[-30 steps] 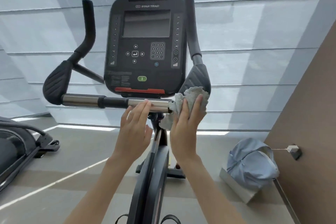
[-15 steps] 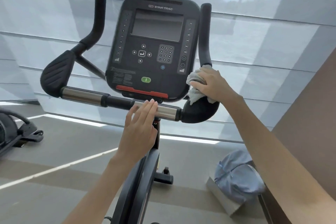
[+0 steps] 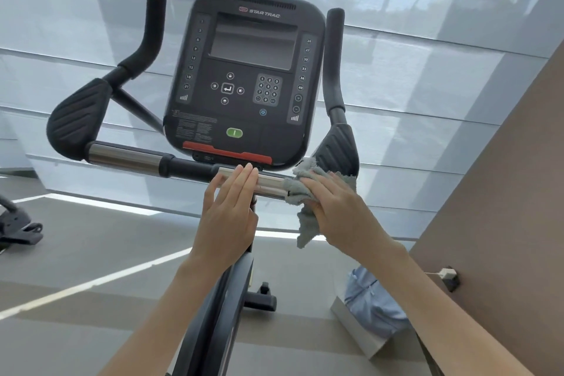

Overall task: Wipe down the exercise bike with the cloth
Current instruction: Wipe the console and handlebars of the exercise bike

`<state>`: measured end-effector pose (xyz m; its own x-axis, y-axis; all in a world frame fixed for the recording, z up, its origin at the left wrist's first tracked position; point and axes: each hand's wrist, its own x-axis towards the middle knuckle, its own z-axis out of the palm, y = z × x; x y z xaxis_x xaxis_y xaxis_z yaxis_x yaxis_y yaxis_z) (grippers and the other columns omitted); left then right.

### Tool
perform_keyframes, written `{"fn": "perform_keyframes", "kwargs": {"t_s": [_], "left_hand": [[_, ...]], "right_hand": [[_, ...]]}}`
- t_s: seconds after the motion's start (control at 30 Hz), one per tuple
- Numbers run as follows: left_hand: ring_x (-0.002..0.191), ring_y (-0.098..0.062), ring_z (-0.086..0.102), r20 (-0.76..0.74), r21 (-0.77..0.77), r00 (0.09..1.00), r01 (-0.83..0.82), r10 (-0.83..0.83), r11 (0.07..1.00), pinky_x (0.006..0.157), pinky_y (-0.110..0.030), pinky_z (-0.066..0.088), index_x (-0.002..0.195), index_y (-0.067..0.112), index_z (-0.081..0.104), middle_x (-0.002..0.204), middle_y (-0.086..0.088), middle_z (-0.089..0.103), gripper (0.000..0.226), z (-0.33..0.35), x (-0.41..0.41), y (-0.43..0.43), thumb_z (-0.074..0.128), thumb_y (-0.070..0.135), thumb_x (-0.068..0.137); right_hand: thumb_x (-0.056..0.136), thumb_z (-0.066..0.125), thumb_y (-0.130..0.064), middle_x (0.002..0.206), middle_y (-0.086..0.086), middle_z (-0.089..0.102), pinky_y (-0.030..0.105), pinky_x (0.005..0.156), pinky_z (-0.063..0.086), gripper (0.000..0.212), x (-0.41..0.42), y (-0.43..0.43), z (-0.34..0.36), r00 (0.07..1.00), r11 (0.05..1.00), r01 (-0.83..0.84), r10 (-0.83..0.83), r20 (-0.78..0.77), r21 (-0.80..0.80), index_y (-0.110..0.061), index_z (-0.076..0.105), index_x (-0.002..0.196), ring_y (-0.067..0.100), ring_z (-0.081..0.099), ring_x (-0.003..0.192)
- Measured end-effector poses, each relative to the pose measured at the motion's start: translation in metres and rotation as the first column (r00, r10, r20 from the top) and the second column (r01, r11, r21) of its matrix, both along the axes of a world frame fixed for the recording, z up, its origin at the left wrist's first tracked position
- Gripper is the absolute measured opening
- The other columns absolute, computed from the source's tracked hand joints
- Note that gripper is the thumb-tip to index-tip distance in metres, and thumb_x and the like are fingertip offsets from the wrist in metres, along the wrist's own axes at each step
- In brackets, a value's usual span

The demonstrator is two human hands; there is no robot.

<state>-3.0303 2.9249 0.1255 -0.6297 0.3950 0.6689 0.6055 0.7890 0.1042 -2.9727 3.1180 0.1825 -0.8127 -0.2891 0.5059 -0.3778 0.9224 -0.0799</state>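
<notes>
Exercise bike (image 3: 222,314): I am looking at it head-on from above. Its black console (image 3: 244,79) fills the middle of my view, and the dark frame post drops away toward 6 o'clock.

Crossbar: a chrome crossbar (image 3: 122,157) runs under the console from 9 o'clock toward 3 o'clock, between the left elbow pad (image 3: 76,119) and the right elbow pad (image 3: 337,146).

Cloth (image 3: 302,192): grey and crumpled. It sits on the right end of the crossbar where the bar meets the right elbow pad, at about 4 o'clock from the console. A loose tail hangs below the bar.

Right hand (image 3: 338,210): it lies flat over the cloth with the fingers stretched almost straight toward 10 o'clock, pressing the cloth onto the bar. The thumb is hidden, so I cannot tell whether it pinches.

Left hand (image 3: 229,220): just beside the cloth at its 9 o'clock. The fingers are straight and together, resting on the chrome and holding nothing.

Floor, 5 o'clock: a blue bag (image 3: 372,305) sits on a pale box (image 3: 351,323) against the brown wall (image 3: 503,162).

Left edge, 9 o'clock: part of a second machine (image 3: 15,226).

Background: pale window blinds (image 3: 427,70).
</notes>
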Motion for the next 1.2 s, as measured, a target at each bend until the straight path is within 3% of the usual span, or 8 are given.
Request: {"fn": "perform_keyframes", "kwargs": {"t_s": [0.1,0.17,0.27,0.4,0.63,0.83,1.03,1.2], "left_hand": [[0.134,-0.026,0.042,-0.002,-0.011,1.000,0.005,-0.005,1.000,0.109,-0.053,0.032,0.135,0.000,0.048,0.141,-0.013,0.049,0.064,0.000,-0.001,-0.001,0.065,0.001,0.073],[0.134,-0.025,0.041,0.000,-0.009,1.000,0.001,-0.001,1.000,0.110,-0.052,0.031,0.135,0.000,0.048,0.141,-0.013,0.048,0.064,-0.001,-0.001,-0.002,0.065,0.001,0.073],[0.134,-0.025,0.041,-0.003,-0.011,1.000,-0.001,0.001,1.000,0.111,-0.051,0.030,0.135,0.001,0.048,0.141,-0.012,0.048,0.064,-0.002,-0.001,-0.001,0.065,0.002,0.073],[0.135,-0.024,0.041,-0.012,-0.008,1.000,-0.004,0.004,1.000,0.111,-0.051,0.029,0.136,0.002,0.047,0.142,-0.012,0.048,0.066,-0.004,-0.002,-0.002,0.065,0.003,0.072],[0.134,-0.024,0.041,-0.039,0.008,0.999,-0.008,0.009,1.000,0.113,-0.047,0.026,0.134,0.003,0.050,0.141,-0.011,0.049,0.060,-0.007,-0.004,-0.008,0.065,0.006,0.076],[0.133,-0.027,0.042,-0.027,0.038,0.993,-0.112,0.113,0.993,0.112,-0.051,0.027,0.135,0.001,0.047,0.141,-0.014,0.048,0.057,-0.011,-0.014,-0.041,0.052,0.010,0.080],[0.133,-0.027,0.042,-0.032,0.021,0.986,-0.161,0.162,0.987,0.112,-0.051,0.026,0.135,0.002,0.047,0.140,-0.014,0.049,0.065,-0.018,-0.021,-0.059,0.068,0.006,0.074],[0.137,-0.023,0.037,-0.026,0.005,0.984,-0.176,0.176,0.984,0.113,-0.050,0.024,0.142,0.004,0.040,0.146,-0.010,0.042,0.062,-0.021,-0.024,-0.074,0.056,0.007,0.082]], "right_hand": [[0.094,0.044,-0.017,0.120,-0.009,0.057,0.014,0.096,0.035,0.029,-0.008,0.020,0.029,0.997,0.958,-0.074,0.064,-0.042,-0.277,-0.013,0.060,0.118,0.009,0.051,0.112],[0.096,0.045,-0.018,0.122,-0.013,0.051,0.015,0.099,0.032,0.028,-0.036,0.039,0.050,0.995,0.946,-0.025,-0.008,-0.102,-0.322,-0.015,0.058,0.120,0.003,0.045,0.115],[0.097,0.047,-0.018,0.124,-0.002,0.057,0.021,0.098,0.032,0.026,-0.084,0.059,0.066,0.996,0.941,0.087,-0.077,0.042,-0.326,-0.012,0.059,0.120,0.016,0.048,0.121],[0.094,0.053,-0.023,0.112,0.003,0.063,0.018,0.087,0.028,0.023,-0.121,0.065,0.054,0.981,0.982,0.133,-0.112,0.155,-0.134,-0.006,0.066,0.105,0.022,0.048,0.113],[0.098,0.044,-0.029,0.110,0.002,0.065,0.029,0.100,0.029,0.031,-0.089,0.034,0.032,0.993,0.993,0.093,-0.098,0.070,0.070,-0.009,0.068,0.104,0.022,0.050,0.112],[0.099,0.030,-0.041,0.076,-0.002,0.059,0.031,0.066,0.030,0.042,-0.058,-0.018,0.024,0.987,0.960,0.129,-0.150,0.065,0.248,-0.015,0.052,0.075,0.022,0.053,0.078],[0.099,0.021,-0.043,0.076,-0.014,0.043,0.040,0.077,0.034,0.029,-0.078,-0.071,0.025,0.922,0.995,-0.012,-0.029,0.385,0.104,-0.031,0.039,0.079,0.021,0.053,0.089],[0.096,0.022,-0.048,0.105,-0.015,0.050,0.027,0.072,0.035,0.039,-0.106,-0.111,0.029,0.854,0.991,-0.099,0.131,0.504,-0.090,-0.046,0.045,0.127,0.008,0.054,0.085]]}}
